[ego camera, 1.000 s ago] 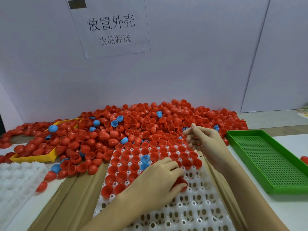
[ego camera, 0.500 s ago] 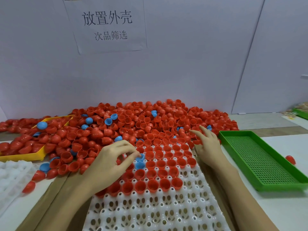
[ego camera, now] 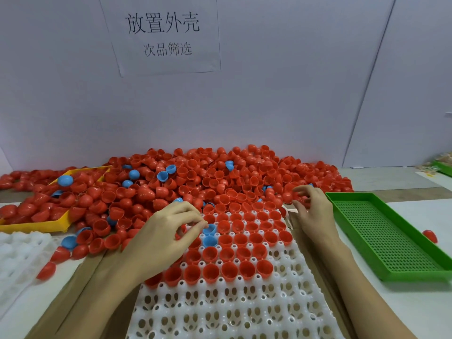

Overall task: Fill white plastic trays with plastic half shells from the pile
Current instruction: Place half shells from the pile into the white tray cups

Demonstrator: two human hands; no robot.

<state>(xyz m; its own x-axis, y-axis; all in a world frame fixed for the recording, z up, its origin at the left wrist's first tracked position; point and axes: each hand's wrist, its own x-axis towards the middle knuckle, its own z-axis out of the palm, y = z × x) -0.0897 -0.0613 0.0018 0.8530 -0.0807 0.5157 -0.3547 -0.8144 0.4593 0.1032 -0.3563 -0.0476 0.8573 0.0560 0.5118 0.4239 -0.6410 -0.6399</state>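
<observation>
half shells (ego camera: pixel 221 192): glossy smooth plastic
white tray (ego camera: pixel 234 311): translucent, slightly shiny plastic
green tray (ego camera: pixel 391 243): matt perforated plastic
sign (ego camera: pixel 162 35): matt paper

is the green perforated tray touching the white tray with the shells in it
Apart. The head view shows brown cardboard and the right forearm between the green tray and the white tray.

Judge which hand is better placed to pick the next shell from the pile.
Right, probably. The right hand has its fingertips at the pile edge, touching red shells; the left hand hovers over the white tray.
</observation>
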